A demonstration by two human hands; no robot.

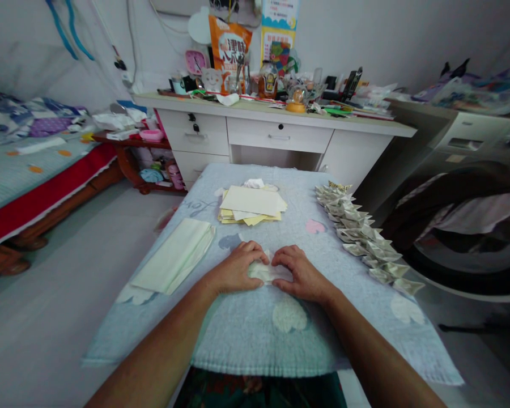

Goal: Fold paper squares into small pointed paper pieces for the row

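Note:
Between my two hands a small folded piece of pale paper (270, 274) lies on the light blue cloth (238, 328). My left hand (246, 265) grips its left side, thumb near and fingers on the far side. On the right side my right hand (296, 273) holds it the same way, its fingers curled. Beyond the hands is a stack of pale yellow paper sheets (250, 202). Left of my left hand lies a folded pale green-white bundle of sheets (176, 255). To the right, several folded paper boat-like shapes (365, 238) stand in rows.
A white desk (276, 133) loaded with jars, a pink clock (195, 61) and an orange snack bag (229, 51) stands behind the cloth-covered surface. A bed (38, 164) is on the left. On the right is a front-loading washing machine (471, 141), dark cloth in its opening.

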